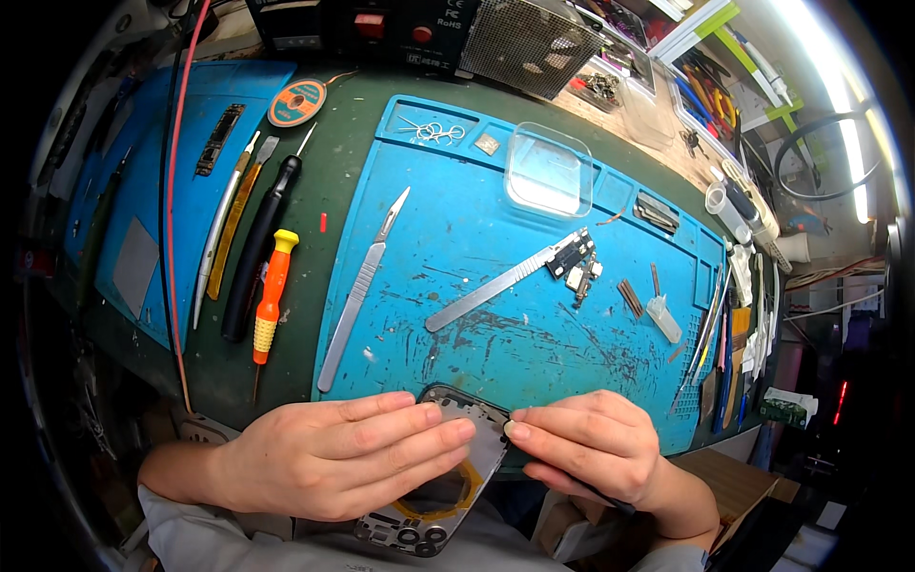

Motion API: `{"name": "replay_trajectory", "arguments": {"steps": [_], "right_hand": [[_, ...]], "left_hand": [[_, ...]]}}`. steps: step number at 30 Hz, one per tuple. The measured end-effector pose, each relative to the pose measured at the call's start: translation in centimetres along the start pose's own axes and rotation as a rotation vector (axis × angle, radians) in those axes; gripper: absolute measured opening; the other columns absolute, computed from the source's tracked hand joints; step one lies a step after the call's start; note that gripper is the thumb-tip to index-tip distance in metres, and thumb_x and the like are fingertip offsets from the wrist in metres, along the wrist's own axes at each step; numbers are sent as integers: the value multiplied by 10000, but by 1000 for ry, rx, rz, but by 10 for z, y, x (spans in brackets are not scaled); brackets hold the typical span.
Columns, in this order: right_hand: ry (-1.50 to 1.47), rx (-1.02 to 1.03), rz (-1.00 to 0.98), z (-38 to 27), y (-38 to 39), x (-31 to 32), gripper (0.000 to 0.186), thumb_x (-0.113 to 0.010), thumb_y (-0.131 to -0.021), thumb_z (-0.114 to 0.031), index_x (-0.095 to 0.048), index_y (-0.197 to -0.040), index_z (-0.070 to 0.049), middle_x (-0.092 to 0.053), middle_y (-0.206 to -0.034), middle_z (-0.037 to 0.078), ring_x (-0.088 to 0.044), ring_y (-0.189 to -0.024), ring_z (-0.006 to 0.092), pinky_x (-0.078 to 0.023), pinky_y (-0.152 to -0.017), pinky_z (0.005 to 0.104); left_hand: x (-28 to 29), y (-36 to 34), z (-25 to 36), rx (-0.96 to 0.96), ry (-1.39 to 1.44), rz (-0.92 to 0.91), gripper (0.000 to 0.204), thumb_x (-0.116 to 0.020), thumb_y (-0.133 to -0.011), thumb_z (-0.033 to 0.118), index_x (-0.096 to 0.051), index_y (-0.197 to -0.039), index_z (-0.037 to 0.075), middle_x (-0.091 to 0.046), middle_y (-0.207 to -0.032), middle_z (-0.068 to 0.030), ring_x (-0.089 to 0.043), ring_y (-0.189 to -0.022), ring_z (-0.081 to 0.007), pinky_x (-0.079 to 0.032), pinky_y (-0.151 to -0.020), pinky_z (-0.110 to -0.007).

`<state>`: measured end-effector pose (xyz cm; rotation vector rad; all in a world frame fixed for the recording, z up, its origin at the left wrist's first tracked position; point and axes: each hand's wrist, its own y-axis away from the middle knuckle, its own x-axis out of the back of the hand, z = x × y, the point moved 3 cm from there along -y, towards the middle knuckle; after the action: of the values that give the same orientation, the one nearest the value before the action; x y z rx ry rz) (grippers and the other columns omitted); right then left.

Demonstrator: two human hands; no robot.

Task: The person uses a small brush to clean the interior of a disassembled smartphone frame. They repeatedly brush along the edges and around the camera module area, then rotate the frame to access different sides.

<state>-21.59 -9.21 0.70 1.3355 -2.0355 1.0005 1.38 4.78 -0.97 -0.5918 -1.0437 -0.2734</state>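
A phone housing (488, 454) with a dark rim, a yellow ring and camera rings at its lower end is held tilted at the mat's near edge. My left hand (329, 458) lies across it with fingers stretched over its left side; the thumb is hidden. At its upper right corner, my right hand (596, 443) is closed in a pinch. A slim black tool (602, 494) shows below the right fingers; its kind is unclear. Ahead on the blue repair mat (410, 353) lie a scalpel (358, 297) and a second silver handle (491, 294), its far end among small black phone parts (572, 259).
Left of the mat lie an orange-yellow screwdriver (271, 300), a black-handled tool (264, 243) and a solder wick spool (296, 102). A clear plastic box (548, 172) stands at the back. Tweezers and brushes (729, 357) line the right side. A red cable (174, 153) hangs at left.
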Motion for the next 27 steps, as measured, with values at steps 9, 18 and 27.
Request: {"name": "replay_trajectory", "arguments": {"steps": [9,18,27], "right_hand": [[-3,5,5,0,0,-1,407,-878,-847,-99,-804,-1240,-20,-782,-1178,76,-754,-934,186,-565,-715,295],[2,14,-3,0,-2,-1,421,-877,-848,-103,-798,-1252,-17,-780,-1174,77,-750,-920,182,-557,-713,296],[10,14,5,1,-2,-2,417,-877,-851,-118,-799,-1250,-27,-780,-1170,72,-742,-897,179,-553,-698,297]], "left_hand": [[1,-1,1,5,-15,-8,366,-700,-972,132,-778,-1327,85,-712,-1462,-15,-654,-1317,-172,-596,-1113,-317],[1,0,1,-5,-9,-7,384,-663,-975,121,-760,-1341,54,-703,-1473,-35,-661,-1310,-174,-579,-1135,-323],[1,-1,1,-2,-10,1,376,-668,-977,121,-762,-1335,54,-705,-1469,-33,-663,-1305,-176,-584,-1130,-320]]}}
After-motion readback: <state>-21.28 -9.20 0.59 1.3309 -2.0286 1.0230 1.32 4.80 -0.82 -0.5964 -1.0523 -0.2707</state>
